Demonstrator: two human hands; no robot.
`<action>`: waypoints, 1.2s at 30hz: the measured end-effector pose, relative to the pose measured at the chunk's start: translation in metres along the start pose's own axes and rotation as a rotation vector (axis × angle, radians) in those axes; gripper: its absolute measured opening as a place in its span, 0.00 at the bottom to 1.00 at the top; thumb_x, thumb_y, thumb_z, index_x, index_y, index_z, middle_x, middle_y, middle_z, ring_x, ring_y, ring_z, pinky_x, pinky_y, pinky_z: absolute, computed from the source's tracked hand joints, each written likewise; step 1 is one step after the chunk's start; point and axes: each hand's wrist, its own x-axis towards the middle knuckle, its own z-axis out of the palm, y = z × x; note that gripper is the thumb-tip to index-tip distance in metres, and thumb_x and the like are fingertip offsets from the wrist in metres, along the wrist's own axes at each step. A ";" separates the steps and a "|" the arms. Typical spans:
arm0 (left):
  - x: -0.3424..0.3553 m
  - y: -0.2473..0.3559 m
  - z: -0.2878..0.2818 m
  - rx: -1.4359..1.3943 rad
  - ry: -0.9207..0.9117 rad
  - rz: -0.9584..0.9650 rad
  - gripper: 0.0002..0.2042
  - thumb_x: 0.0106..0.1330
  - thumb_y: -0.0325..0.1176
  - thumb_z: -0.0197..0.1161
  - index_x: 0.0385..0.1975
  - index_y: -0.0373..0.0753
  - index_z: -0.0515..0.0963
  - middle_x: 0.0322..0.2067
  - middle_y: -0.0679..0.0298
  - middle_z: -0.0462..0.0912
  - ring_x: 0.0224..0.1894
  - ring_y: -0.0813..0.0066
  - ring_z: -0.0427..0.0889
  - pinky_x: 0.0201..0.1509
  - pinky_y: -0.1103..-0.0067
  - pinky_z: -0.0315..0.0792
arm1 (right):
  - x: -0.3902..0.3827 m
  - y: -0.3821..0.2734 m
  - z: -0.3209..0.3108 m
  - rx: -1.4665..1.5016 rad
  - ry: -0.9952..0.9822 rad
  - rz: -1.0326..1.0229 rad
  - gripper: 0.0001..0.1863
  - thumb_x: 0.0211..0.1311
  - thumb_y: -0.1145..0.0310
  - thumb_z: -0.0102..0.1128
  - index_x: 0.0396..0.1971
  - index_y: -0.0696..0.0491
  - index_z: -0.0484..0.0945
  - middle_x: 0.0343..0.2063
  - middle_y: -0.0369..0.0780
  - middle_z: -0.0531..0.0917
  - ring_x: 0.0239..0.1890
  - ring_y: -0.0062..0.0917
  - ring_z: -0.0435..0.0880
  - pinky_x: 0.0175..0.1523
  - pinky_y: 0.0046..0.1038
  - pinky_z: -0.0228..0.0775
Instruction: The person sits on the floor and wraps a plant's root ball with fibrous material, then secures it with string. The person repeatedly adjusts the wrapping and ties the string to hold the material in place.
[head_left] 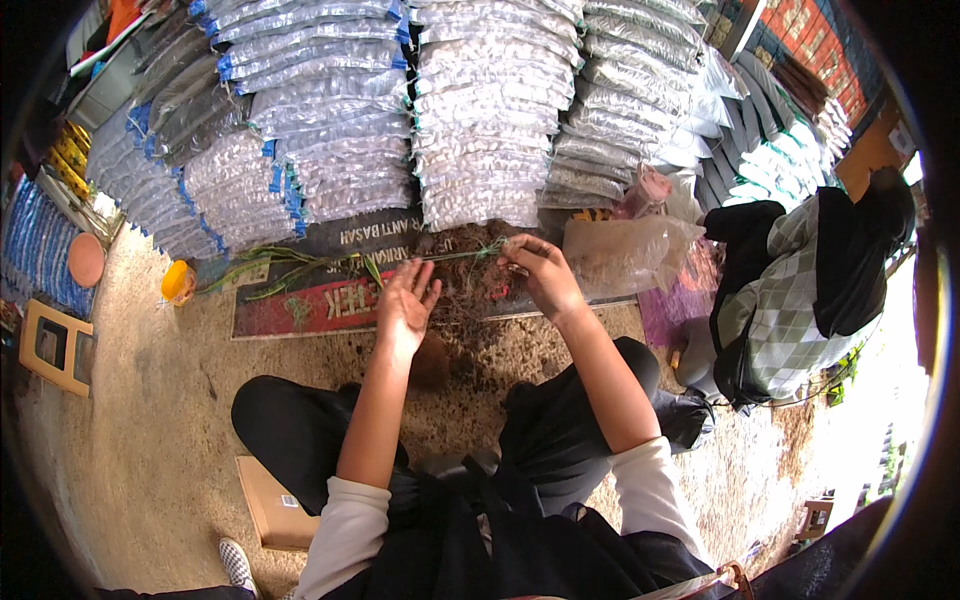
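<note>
My right hand (540,272) pinches a thin green string (488,248) between thumb and fingers. The string runs across toward my left hand (408,302), whose palm is turned up with the fingers stretched apart. The string reaches its fingertips, and I cannot make out a grip there. Below and between both hands lies a brown fibrous clump of roots (466,285) on a dark and red printed sheet (345,300). Long green leaves (275,268) are spread on the sheet's left side. Dark crumbs of soil lie on the floor between my knees.
Stacked filled clear bags (490,120) rise across the far side. A clear plastic bag (625,250) lies right of my right hand. Another person (790,290) in plaid is close by at right. A yellow container (178,283), a stool (55,347) and cardboard (272,508) are at left.
</note>
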 end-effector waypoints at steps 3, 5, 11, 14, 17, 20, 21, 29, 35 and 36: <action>0.008 0.006 -0.013 -0.221 0.002 0.039 0.11 0.63 0.33 0.51 0.40 0.35 0.66 0.46 0.61 0.67 0.54 0.66 0.66 0.55 0.71 0.67 | -0.003 -0.009 -0.001 0.188 0.056 -0.020 0.03 0.56 0.69 0.54 0.30 0.50 0.71 0.30 0.34 0.76 0.36 0.22 0.76 0.39 0.25 0.65; 0.015 0.009 -0.026 -0.389 -0.170 0.040 0.08 0.63 0.32 0.51 0.30 0.32 0.68 0.33 0.60 0.73 0.42 0.66 0.74 0.52 0.71 0.71 | -0.002 -0.012 -0.004 0.261 0.062 -0.009 0.04 0.57 0.69 0.53 0.32 0.50 0.71 0.30 0.34 0.76 0.36 0.23 0.76 0.40 0.26 0.65; 0.027 0.024 -0.052 -0.515 -0.230 0.051 0.06 0.58 0.26 0.53 0.28 0.29 0.71 0.27 0.58 0.75 0.31 0.68 0.75 0.43 0.73 0.74 | 0.000 -0.019 -0.017 0.440 0.080 -0.105 0.03 0.57 0.68 0.52 0.31 0.47 0.69 0.28 0.33 0.75 0.37 0.24 0.76 0.45 0.31 0.67; 0.030 0.031 -0.065 -0.591 -0.213 0.052 0.06 0.56 0.24 0.54 0.30 0.28 0.71 0.28 0.57 0.76 0.30 0.68 0.75 0.39 0.74 0.73 | 0.002 -0.022 -0.027 0.505 0.082 -0.126 0.03 0.57 0.68 0.51 0.32 0.47 0.69 0.29 0.33 0.75 0.37 0.25 0.76 0.45 0.31 0.67; 0.021 0.040 -0.051 -0.522 -0.049 0.094 0.03 0.56 0.23 0.53 0.28 0.29 0.71 0.25 0.59 0.74 0.26 0.69 0.73 0.34 0.77 0.73 | 0.001 -0.025 -0.036 0.610 0.128 -0.165 0.04 0.58 0.70 0.48 0.33 0.48 0.68 0.30 0.35 0.74 0.39 0.28 0.75 0.49 0.35 0.65; 0.023 0.053 -0.062 -0.683 -0.011 0.042 0.09 0.62 0.29 0.48 0.23 0.32 0.69 0.20 0.62 0.71 0.20 0.73 0.70 0.27 0.79 0.73 | 0.001 -0.032 -0.047 0.650 0.201 -0.234 0.05 0.57 0.70 0.50 0.34 0.48 0.68 0.31 0.36 0.74 0.38 0.29 0.73 0.51 0.37 0.64; 0.018 0.058 -0.051 -0.692 0.089 0.081 0.10 0.63 0.29 0.47 0.21 0.32 0.68 0.18 0.63 0.69 0.19 0.73 0.69 0.24 0.80 0.72 | -0.001 -0.035 -0.056 0.646 0.243 -0.254 0.04 0.57 0.69 0.50 0.33 0.48 0.69 0.31 0.35 0.74 0.38 0.29 0.73 0.51 0.37 0.64; 0.017 0.094 -0.083 -0.759 0.275 0.196 0.07 0.60 0.22 0.43 0.21 0.31 0.66 0.16 0.62 0.68 0.17 0.70 0.67 0.24 0.76 0.69 | -0.005 -0.059 -0.112 0.584 0.335 -0.290 0.02 0.57 0.68 0.51 0.31 0.47 0.70 0.25 0.32 0.74 0.27 0.22 0.72 0.34 0.26 0.65; 0.014 0.112 -0.096 -0.688 0.311 0.236 0.09 0.58 0.23 0.45 0.17 0.34 0.67 0.15 0.62 0.68 0.17 0.69 0.67 0.25 0.77 0.71 | -0.008 -0.080 -0.144 0.053 0.405 -0.290 0.03 0.57 0.67 0.52 0.30 0.48 0.69 0.20 0.31 0.73 0.14 0.17 0.64 0.20 0.22 0.58; 0.014 0.115 -0.093 -0.658 0.356 0.258 0.10 0.59 0.22 0.44 0.15 0.35 0.66 0.15 0.61 0.68 0.17 0.69 0.67 0.26 0.76 0.71 | -0.010 -0.085 -0.147 -0.142 0.458 -0.299 0.04 0.57 0.67 0.51 0.30 0.49 0.68 0.19 0.30 0.72 0.12 0.16 0.63 0.17 0.21 0.56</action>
